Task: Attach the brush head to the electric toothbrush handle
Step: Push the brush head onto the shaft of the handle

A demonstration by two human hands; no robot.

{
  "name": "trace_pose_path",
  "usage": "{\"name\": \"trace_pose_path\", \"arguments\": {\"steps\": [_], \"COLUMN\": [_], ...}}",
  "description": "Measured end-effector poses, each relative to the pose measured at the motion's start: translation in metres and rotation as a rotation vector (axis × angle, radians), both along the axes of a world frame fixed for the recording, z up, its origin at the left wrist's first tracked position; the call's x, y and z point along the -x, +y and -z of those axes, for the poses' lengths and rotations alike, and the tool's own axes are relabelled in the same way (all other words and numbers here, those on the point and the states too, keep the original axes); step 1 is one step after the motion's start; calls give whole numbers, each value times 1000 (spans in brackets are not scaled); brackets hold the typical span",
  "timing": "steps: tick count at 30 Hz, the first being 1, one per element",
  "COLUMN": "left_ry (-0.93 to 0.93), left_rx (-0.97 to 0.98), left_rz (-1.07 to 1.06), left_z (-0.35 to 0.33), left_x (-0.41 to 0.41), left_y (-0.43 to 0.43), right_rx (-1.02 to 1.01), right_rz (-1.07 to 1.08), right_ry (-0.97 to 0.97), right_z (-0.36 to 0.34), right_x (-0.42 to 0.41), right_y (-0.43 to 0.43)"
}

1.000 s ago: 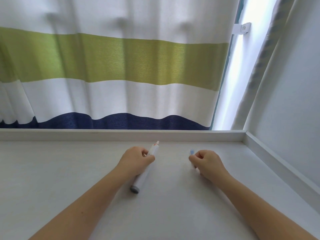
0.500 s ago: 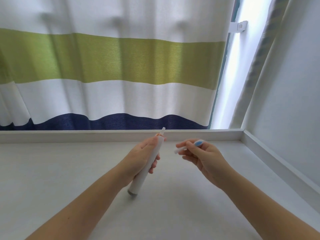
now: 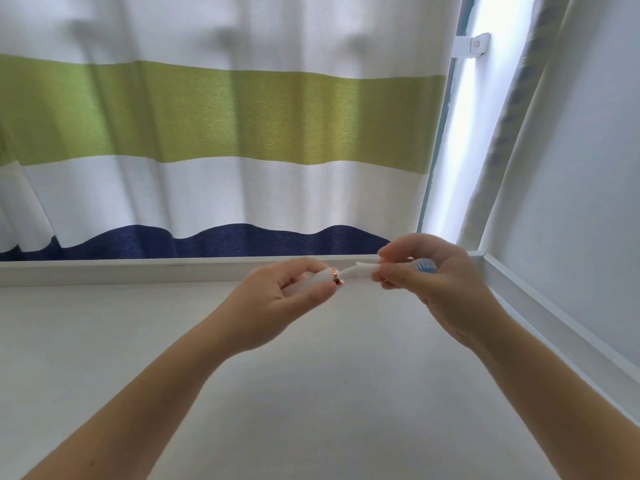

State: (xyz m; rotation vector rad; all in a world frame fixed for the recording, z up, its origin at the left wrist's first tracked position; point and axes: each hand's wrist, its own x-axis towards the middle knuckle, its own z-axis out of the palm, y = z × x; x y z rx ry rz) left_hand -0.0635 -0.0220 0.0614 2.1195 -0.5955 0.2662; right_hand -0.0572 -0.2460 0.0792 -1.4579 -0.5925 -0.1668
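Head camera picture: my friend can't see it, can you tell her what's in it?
Two hands join a toothbrush above a white table: the left hand holds the white handle, the right hand pushes the brush head onto it. Behind hangs a curtain striped white, green and navy.

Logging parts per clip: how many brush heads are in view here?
1. The brush head is pinched in the right hand, its open end meeting the handle held by the left hand. None lies on the table.

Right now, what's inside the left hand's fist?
The left hand wraps the white toothbrush handle; only its rose-gold collar end shows, meeting the brush head. The handle's lower body is hidden by the fingers and palm.
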Motion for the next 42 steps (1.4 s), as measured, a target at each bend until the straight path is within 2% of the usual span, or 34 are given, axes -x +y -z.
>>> {"name": "trace_pose_path", "arguments": {"steps": [5,11,14,18,21,24,28,35,42], "left_ry": [-103,-486,-634,-739,-754,-687,-665,-786,-677], "left_rx": [-134,-412,-428,-454,-473,-416,-435,-681,-719], "left_rz": [-50,-224,-234,-206,-158,-61,-22,-112,-59], "left_z": [-11,-19,-23,-27,-31,-34,-38,-41,-41], "left_x": [11,25,28,33,37,42,46,50,49], "left_y": [2,3,2,2,5,3,3,4,2], "right_rx": [218,774,813,851,867,824,849,1036,1088], "right_rz": [28,233,272,313,341,348,329,353,321], "right_ry": [-137,-490,-596,-775,-935,-1042,-1075,-976,-930], "right_z": [-2,-7,-11,-16,-20,-21,-22,-21,-18], "right_x": [6,17,22,30,36,39,41,45,47], "right_y": [1,1,3,4,5,6,5,10,13]}}
